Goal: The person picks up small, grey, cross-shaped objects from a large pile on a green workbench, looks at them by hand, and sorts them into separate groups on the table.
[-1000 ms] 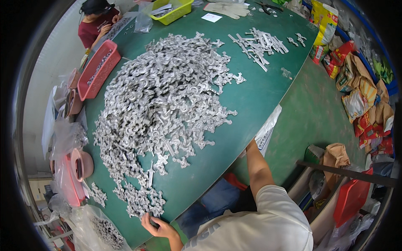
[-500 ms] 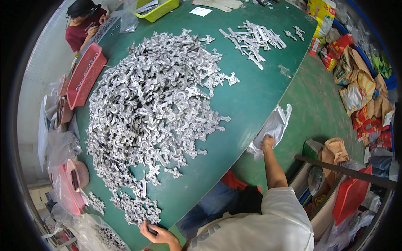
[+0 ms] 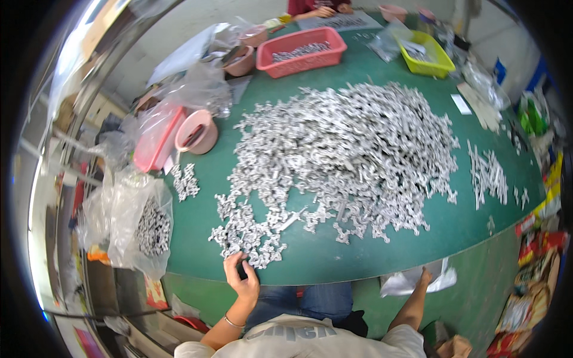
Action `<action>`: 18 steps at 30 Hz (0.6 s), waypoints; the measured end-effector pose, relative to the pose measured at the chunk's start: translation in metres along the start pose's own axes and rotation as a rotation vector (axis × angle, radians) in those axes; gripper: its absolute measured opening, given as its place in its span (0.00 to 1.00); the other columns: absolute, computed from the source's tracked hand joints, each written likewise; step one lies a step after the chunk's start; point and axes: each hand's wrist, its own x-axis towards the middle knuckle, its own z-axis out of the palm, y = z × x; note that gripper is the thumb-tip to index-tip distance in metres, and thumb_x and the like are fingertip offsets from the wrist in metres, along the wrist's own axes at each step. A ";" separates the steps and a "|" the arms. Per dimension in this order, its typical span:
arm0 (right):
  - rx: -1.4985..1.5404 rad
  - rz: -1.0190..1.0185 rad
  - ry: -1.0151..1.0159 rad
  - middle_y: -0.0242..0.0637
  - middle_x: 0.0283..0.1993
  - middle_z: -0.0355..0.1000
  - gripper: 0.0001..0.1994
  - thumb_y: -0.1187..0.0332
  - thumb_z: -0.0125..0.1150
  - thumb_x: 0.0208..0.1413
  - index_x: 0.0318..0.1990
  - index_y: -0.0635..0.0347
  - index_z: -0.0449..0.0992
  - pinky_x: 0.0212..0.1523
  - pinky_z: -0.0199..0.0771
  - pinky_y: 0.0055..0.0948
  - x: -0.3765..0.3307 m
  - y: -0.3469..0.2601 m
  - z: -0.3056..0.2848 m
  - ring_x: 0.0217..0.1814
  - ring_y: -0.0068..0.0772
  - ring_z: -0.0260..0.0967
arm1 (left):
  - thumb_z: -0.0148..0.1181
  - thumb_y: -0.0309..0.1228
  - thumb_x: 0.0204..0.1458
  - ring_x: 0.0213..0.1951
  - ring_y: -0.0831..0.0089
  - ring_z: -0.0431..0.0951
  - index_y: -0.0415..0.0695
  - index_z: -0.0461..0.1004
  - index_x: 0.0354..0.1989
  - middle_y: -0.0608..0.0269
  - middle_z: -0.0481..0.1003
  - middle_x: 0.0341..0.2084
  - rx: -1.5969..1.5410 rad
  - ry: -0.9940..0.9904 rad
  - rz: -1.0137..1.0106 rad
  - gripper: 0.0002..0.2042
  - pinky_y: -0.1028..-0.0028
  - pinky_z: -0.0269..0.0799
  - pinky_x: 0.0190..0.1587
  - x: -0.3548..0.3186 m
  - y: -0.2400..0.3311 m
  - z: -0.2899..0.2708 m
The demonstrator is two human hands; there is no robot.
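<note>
My left hand [image 3: 241,279] is at the near edge of a small cluster of grey metal castings [image 3: 245,232]. Its thumb and index finger curve apart, the fingertips at the nearest pieces, with nothing visibly held. My right hand [image 3: 425,277] is closed on a white plastic bag [image 3: 399,282] at the table's near edge, farther right. The bag sags and looks flat; what lies inside it cannot be seen. Behind the cluster spreads a large heap of similar small castings [image 3: 358,149], and one flat strip-like piece [image 3: 290,221] lies between the two.
On the green table [image 3: 334,268] stand a red basket [image 3: 301,62], a yellow-green basket [image 3: 427,64] and a pink bucket [image 3: 206,140]. Thin metal strips [image 3: 488,176] lie at right. A clear bag [image 3: 122,221] of castings sits at left. A person [image 3: 322,11] works across the table.
The view has swung left, so the table now appears more level. My left hand stays by the small cluster, and my right hand still grips the plastic bag at the table edge.
</note>
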 end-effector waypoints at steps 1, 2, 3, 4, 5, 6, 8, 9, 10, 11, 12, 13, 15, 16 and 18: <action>-0.016 -0.072 -0.018 0.53 0.59 0.53 0.38 0.63 0.61 0.41 0.58 0.73 0.50 0.58 0.52 0.41 0.009 0.007 -0.005 0.59 0.51 0.52 | 0.45 0.13 0.43 0.35 0.67 0.71 0.36 0.64 0.41 0.54 0.67 0.34 -0.008 0.001 0.024 0.14 0.74 0.66 0.41 0.003 0.000 0.001; -0.026 -0.145 -0.021 0.50 0.59 0.54 0.38 0.63 0.61 0.41 0.58 0.72 0.49 0.56 0.52 0.45 0.028 0.019 -0.015 0.57 0.52 0.54 | 0.45 0.13 0.43 0.35 0.66 0.71 0.36 0.64 0.41 0.54 0.67 0.34 -0.026 -0.005 0.053 0.14 0.73 0.66 0.41 0.009 0.000 0.005; -0.051 -0.158 -0.001 0.51 0.57 0.55 0.36 0.64 0.60 0.42 0.58 0.68 0.50 0.54 0.55 0.46 0.039 0.026 -0.024 0.56 0.51 0.55 | 0.46 0.12 0.42 0.35 0.65 0.71 0.36 0.65 0.41 0.53 0.68 0.32 -0.016 0.002 0.073 0.15 0.72 0.65 0.42 0.012 0.002 0.008; -0.070 -0.169 0.026 0.51 0.56 0.57 0.35 0.65 0.59 0.42 0.58 0.65 0.52 0.52 0.57 0.47 0.046 0.023 -0.028 0.55 0.50 0.56 | 0.48 0.13 0.38 0.33 0.59 0.70 0.36 0.68 0.36 0.54 0.71 0.27 -0.080 0.086 0.064 0.14 0.68 0.65 0.39 0.016 0.005 0.017; -0.012 -0.047 -0.083 0.50 0.54 0.59 0.32 0.66 0.57 0.44 0.58 0.62 0.53 0.49 0.60 0.46 0.019 0.001 -0.018 0.54 0.49 0.58 | 0.48 0.13 0.38 0.33 0.59 0.70 0.36 0.68 0.36 0.54 0.71 0.27 -0.066 0.109 0.067 0.14 0.68 0.65 0.39 0.010 0.003 0.014; 0.044 0.077 -0.170 0.50 0.52 0.60 0.30 0.68 0.55 0.45 0.57 0.59 0.54 0.47 0.62 0.46 -0.003 -0.015 -0.022 0.52 0.47 0.61 | 0.49 0.13 0.38 0.33 0.58 0.70 0.36 0.68 0.36 0.54 0.71 0.27 -0.069 0.121 0.070 0.14 0.68 0.65 0.39 0.007 0.002 0.011; 0.120 0.068 -0.166 0.44 0.46 0.65 0.25 0.70 0.52 0.48 0.56 0.58 0.55 0.41 0.67 0.40 -0.032 -0.029 -0.019 0.46 0.42 0.66 | 0.49 0.13 0.38 0.33 0.57 0.70 0.36 0.69 0.36 0.54 0.71 0.27 -0.078 0.104 0.042 0.14 0.67 0.65 0.39 0.006 0.003 0.004; 0.124 -0.014 -0.226 0.43 0.46 0.65 0.25 0.71 0.50 0.49 0.56 0.58 0.55 0.40 0.68 0.39 -0.046 -0.036 -0.021 0.45 0.42 0.66 | 0.49 0.13 0.38 0.34 0.57 0.70 0.37 0.69 0.37 0.54 0.72 0.27 -0.098 0.105 0.027 0.14 0.67 0.65 0.40 0.004 0.001 0.001; 0.159 -0.105 -0.282 0.42 0.46 0.66 0.24 0.71 0.49 0.50 0.56 0.58 0.55 0.39 0.69 0.38 -0.057 -0.046 -0.017 0.44 0.41 0.67 | 0.50 0.14 0.38 0.34 0.58 0.70 0.37 0.69 0.36 0.55 0.72 0.28 -0.114 0.086 0.036 0.14 0.67 0.66 0.40 0.007 0.003 -0.001; 0.187 -0.142 -0.242 0.41 0.43 0.67 0.22 0.71 0.50 0.52 0.55 0.58 0.57 0.29 0.70 0.28 -0.071 -0.051 -0.014 0.35 0.37 0.70 | 0.50 0.14 0.38 0.34 0.58 0.70 0.37 0.69 0.36 0.55 0.72 0.28 -0.134 0.080 0.040 0.14 0.67 0.66 0.40 0.008 0.003 -0.002; 0.190 -0.154 -0.255 0.41 0.43 0.67 0.22 0.71 0.50 0.52 0.55 0.58 0.57 0.29 0.70 0.28 -0.085 -0.059 -0.012 0.35 0.37 0.70 | 0.50 0.14 0.38 0.35 0.58 0.70 0.37 0.69 0.36 0.55 0.72 0.28 -0.153 0.081 0.040 0.14 0.67 0.65 0.41 0.008 0.001 -0.004; 0.215 -0.183 -0.261 0.41 0.43 0.67 0.21 0.72 0.50 0.52 0.55 0.59 0.58 0.29 0.70 0.29 -0.098 -0.065 -0.013 0.36 0.37 0.70 | 0.50 0.14 0.38 0.35 0.58 0.70 0.37 0.70 0.35 0.54 0.72 0.29 -0.191 0.076 0.029 0.13 0.67 0.65 0.42 0.008 -0.003 -0.003; 0.273 -0.257 -0.226 0.41 0.42 0.67 0.19 0.72 0.48 0.52 0.53 0.62 0.60 0.29 0.70 0.30 -0.125 -0.080 -0.014 0.35 0.36 0.70 | 0.50 0.14 0.39 0.38 0.57 0.69 0.38 0.70 0.35 0.53 0.71 0.32 -0.239 0.041 0.016 0.13 0.67 0.64 0.43 0.009 -0.004 -0.010; 0.276 -0.270 -0.244 0.41 0.42 0.67 0.19 0.72 0.48 0.52 0.53 0.62 0.60 0.29 0.70 0.30 -0.136 -0.091 -0.014 0.35 0.36 0.70 | 0.50 0.14 0.39 0.39 0.57 0.69 0.38 0.70 0.35 0.52 0.70 0.33 -0.270 0.027 0.011 0.12 0.66 0.64 0.43 0.011 -0.004 -0.012; 0.351 -0.629 0.011 0.41 0.43 0.67 0.18 0.73 0.48 0.52 0.52 0.63 0.61 0.32 0.68 0.29 -0.165 -0.114 -0.020 0.36 0.34 0.68 | 0.50 0.14 0.39 0.40 0.57 0.69 0.37 0.70 0.35 0.52 0.69 0.34 -0.292 0.046 0.017 0.12 0.67 0.64 0.44 0.017 -0.007 -0.023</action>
